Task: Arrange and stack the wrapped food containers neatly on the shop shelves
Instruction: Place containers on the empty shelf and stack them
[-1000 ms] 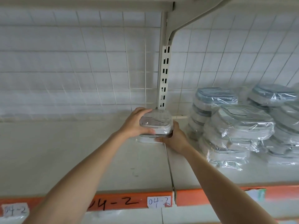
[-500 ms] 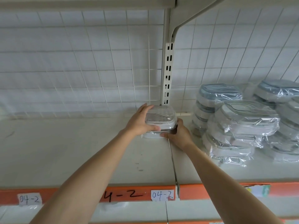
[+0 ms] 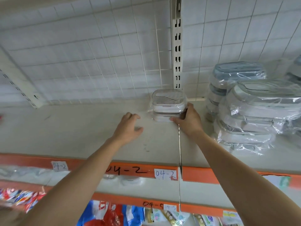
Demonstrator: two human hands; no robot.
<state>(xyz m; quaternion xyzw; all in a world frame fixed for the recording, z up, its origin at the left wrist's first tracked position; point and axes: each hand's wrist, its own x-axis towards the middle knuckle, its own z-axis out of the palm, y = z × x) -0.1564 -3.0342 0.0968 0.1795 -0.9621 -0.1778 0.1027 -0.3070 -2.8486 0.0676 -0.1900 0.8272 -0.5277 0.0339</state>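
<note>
Thumb and fingers of the right hand (image 3: 189,121) curled around the right front corner of a small stack of wrapped containers (image 3: 168,105), thumb along the lower front edge, fingers hidden behind the right side. Left hand (image 3: 127,129) off the stack, just to its left and a little nearer the camera, fingers loosely bent and spread, holding nothing, hovering over or resting on the shelf surface; cannot tell which. Both bare forearms reaching up from the bottom of the view.

Stack of two clear containers with pale lids, shrink-wrapped in glossy film, standing upright on the cream shelf (image 3: 73,128), at its back edge, directly below the slotted upright post (image 3: 177,46) and touching or nearly touching the white wire-grid back panel (image 3: 97,54). Seam between two shelf boards running forward from just under the stack's right front corner.

Right of the stack, near but apart: piles of larger wrapped containers (image 3: 254,110), blue-grey lids at the rear, clear-rimmed ones in front, leaning and uneven, film crinkled.

In front of the stack, along the shelf's front lip: orange price strip (image 3: 203,175) with handwritten "04-2" and a white label (image 3: 165,174) reading the same. Below that, a second orange strip and colourful snack packets (image 3: 114,214), blurred.
</note>
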